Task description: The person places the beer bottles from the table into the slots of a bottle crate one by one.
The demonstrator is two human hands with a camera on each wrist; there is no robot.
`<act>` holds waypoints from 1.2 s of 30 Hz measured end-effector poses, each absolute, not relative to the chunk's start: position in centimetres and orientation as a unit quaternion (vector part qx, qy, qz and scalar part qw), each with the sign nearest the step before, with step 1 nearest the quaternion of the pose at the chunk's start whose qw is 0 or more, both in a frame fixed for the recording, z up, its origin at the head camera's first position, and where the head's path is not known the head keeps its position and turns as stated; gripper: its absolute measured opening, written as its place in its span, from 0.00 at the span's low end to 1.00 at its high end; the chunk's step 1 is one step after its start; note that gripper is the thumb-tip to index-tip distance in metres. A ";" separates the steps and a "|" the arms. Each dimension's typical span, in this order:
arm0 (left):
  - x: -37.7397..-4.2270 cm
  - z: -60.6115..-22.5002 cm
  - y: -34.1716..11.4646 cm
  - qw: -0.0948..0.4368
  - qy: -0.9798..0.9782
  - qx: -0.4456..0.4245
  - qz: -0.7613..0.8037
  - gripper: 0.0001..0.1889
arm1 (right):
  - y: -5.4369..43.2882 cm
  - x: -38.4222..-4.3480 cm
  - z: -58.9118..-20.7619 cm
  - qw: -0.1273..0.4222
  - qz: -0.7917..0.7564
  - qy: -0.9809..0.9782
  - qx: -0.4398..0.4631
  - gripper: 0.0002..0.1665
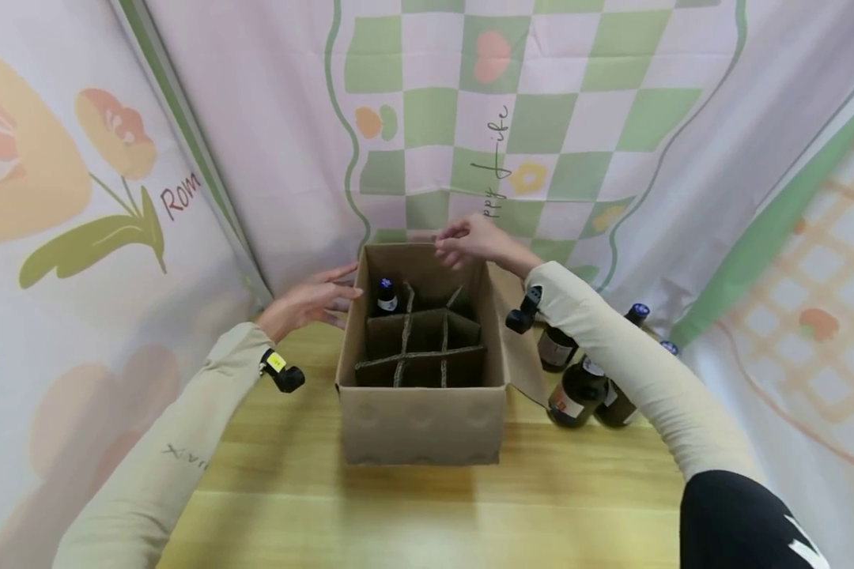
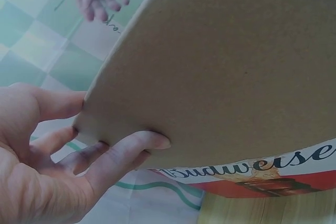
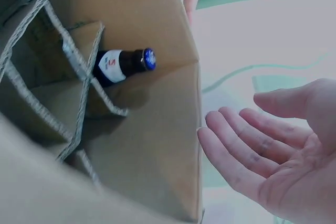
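Observation:
A cardboard box [image 1: 421, 427] with corrugated dividers [image 1: 409, 356] stands upright on the table, its top uncovered. One dark bottle [image 1: 387, 296] with a blue cap sits in its far left compartment. My left hand [image 1: 313, 300] holds the box at the far left side; in the left wrist view its fingers [image 2: 142, 140] lie around the edge of the brown cardboard. Above the far right part of the box is my right hand [image 1: 473, 241], holding nothing. In the right wrist view, this hand [image 3: 273, 156] has its fingers loosely bent, beside the box's rim.
Several dark bottles [image 1: 576, 395] with blue caps stand right of the box, partly hidden under my right sleeve [image 1: 626, 348]. A flap [image 1: 519, 340] spreads outward on the box's right side. Printed curtains [image 1: 277, 118] hang behind and beside the wooden table [image 1: 277, 474].

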State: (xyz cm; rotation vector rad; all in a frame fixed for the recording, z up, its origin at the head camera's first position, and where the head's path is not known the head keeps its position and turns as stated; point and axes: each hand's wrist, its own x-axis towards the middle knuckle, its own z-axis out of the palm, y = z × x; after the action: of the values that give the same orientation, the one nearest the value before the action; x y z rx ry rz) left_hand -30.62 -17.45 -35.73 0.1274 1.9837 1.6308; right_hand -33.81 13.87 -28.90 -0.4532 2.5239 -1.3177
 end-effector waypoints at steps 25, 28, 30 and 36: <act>-30.5 -36.2 -17.1 0.280 0.737 0.062 0.611 0.41 | 26.5 -27.2 -31.5 0.007 -0.271 0.944 -0.191 0.11; -30.3 -36.1 -17.2 0.281 0.736 0.067 0.613 0.42 | 27.7 -25.8 -32.1 0.001 -0.212 0.952 -0.220 0.10; -30.1 -36.0 -17.4 0.280 0.736 0.068 0.612 0.42 | 28.5 -25.1 -32.7 -0.018 -0.164 0.956 -0.243 0.09; -29.8 -35.7 -17.9 0.272 0.743 0.073 0.607 0.42 | 31.4 -23.3 -35.9 -0.107 -0.033 0.947 -0.301 0.07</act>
State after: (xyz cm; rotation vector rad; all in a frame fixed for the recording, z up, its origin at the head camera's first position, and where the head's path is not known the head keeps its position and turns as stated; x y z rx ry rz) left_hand -29.81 -17.87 -35.71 0.1976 1.9996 1.6341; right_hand -23.34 31.44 -35.90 -1.0163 3.1972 -0.1109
